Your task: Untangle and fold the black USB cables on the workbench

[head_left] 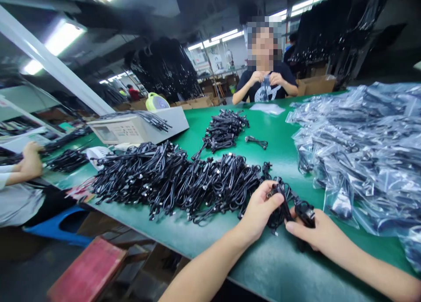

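Black bundled cables (283,205) are gripped between both hands above the front of the green table. My left hand (263,205) is closed, thumb on top, around one part of a bundle. On the other side, my right hand (315,231) is closed on a cable end where a metal plug shows. Whether the hands hold one bundle or two I cannot tell. Just left of my left hand spreads a long heap of black coiled cables (164,174). Behind it lie a smaller pile of cables (225,128) and a single cable bundle (256,142).
Bagged cables in clear plastic (362,139) are heaped on the right. A beige test instrument (131,128) stands at the back left. Across the green table (187,236) a person (263,84) holds a clear bag. Another person's arm (28,166) is far left, near a red stool (88,269).
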`<action>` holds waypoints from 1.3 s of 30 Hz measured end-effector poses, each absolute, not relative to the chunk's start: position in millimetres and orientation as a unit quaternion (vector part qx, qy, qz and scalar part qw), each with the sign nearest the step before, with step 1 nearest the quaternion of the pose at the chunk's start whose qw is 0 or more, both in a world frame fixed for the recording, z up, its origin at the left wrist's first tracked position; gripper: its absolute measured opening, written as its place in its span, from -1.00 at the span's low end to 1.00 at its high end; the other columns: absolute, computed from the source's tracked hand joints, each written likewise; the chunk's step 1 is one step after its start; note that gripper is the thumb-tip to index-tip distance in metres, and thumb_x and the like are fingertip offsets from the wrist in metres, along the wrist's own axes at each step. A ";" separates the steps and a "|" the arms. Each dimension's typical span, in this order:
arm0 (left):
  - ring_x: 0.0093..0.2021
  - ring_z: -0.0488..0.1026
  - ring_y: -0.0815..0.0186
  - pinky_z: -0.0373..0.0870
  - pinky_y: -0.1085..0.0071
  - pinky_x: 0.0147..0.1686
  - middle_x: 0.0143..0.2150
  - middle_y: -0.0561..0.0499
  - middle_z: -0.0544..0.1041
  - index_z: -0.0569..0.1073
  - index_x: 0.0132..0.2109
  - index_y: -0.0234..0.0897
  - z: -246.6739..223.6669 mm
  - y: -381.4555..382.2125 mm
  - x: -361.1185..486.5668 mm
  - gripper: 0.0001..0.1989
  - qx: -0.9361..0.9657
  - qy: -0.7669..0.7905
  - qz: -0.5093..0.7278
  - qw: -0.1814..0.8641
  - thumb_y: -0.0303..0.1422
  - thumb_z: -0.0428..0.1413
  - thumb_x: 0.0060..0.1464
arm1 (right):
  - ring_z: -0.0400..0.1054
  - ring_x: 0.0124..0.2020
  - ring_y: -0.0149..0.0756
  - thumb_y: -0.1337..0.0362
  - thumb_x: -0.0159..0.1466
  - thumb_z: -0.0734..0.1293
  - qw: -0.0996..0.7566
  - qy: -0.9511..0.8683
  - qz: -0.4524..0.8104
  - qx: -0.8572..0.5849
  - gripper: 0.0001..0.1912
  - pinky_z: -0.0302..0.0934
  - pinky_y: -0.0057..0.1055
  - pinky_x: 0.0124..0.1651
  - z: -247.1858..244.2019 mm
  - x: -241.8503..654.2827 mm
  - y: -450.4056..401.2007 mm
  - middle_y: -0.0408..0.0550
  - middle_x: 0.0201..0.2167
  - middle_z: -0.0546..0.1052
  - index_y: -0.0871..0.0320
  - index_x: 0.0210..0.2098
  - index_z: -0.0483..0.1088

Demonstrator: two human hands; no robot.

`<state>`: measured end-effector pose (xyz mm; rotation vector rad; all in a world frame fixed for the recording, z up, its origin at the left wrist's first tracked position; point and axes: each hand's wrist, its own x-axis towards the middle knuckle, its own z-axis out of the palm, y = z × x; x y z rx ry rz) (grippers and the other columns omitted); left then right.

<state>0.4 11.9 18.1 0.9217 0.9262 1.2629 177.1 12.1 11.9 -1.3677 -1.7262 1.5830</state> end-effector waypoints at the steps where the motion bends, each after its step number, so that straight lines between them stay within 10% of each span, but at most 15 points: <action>1: -0.27 0.35 0.46 0.30 0.51 -0.18 -0.28 0.09 0.45 0.46 -0.14 -0.32 18.0 11.9 0.0 -0.64 0.397 0.399 0.554 0.613 -0.20 0.36 0.05 | 0.08 -0.61 -0.43 -0.07 0.12 0.43 0.204 -0.620 0.571 -0.498 -0.61 0.00 -0.43 -0.53 15.2 177.8 11.6 -0.30 -0.64 0.18 0.11 -0.43 0.33; 19: -0.16 0.44 0.35 0.37 0.39 -0.04 -0.19 0.03 0.52 0.37 -0.01 -0.25 23.2 12.0 -3.7 -0.60 0.427 0.401 0.529 0.614 -0.19 0.30 0.11 | -0.03 -0.68 -0.51 -0.27 0.20 0.37 0.156 -0.594 0.671 -0.415 -0.44 -0.16 -0.45 -0.54 -1.0 183.0 18.4 -0.34 -0.72 0.19 0.12 -0.41 0.28; 39: -0.42 0.35 0.45 0.29 0.46 -0.42 -0.34 0.12 0.40 0.29 -0.08 -0.22 28.1 10.8 1.0 -0.43 0.425 0.419 0.481 0.642 -0.02 0.36 -0.04 | -0.01 -0.73 -0.50 -0.21 0.12 0.47 0.192 -0.548 0.682 -0.444 -0.46 -0.15 -0.45 -0.59 3.4 176.3 18.2 -0.33 -0.82 0.18 0.11 -0.49 0.30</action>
